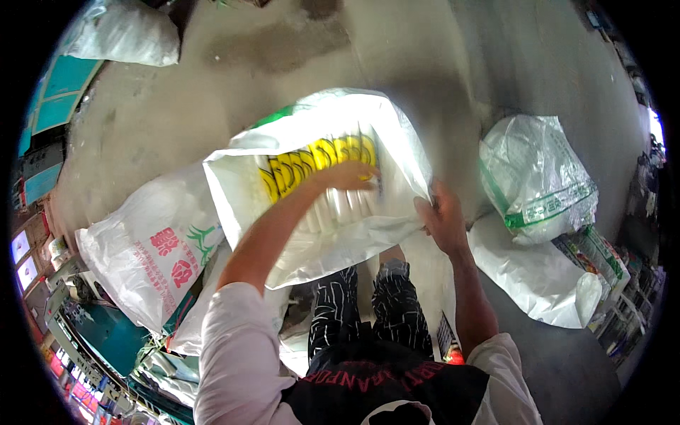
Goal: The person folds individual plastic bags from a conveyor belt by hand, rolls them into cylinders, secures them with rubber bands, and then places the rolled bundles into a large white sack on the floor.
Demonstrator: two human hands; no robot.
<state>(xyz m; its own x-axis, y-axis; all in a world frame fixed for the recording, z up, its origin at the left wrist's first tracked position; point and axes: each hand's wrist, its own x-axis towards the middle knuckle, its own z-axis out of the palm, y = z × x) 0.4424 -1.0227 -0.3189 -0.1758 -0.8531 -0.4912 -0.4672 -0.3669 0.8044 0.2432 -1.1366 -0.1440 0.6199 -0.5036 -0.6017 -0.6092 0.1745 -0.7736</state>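
Note:
A large white sack [329, 251] stands in front of me with its mouth spread wide. Inside lies a row of yellow pieces with black curved marks [290, 170], and pale tube-like shapes extend from them towards me; their exact kind I cannot make out. My left hand [348, 176] reaches into the sack over this row, its fingers stretched out to the right and apparently holding nothing. At the right side of the mouth, my right hand [445, 218] pinches the sack's rim between thumb and fingers. Bright light washes out the sack's far inner wall.
A white sack with red and green print [152, 248] leans at the left. On the right stands a clear-white sack with a green band [542, 177], with another white sack [535, 273] lying nearer. A stuffed pale bag [124, 32] sits far left on the concrete floor [283, 64].

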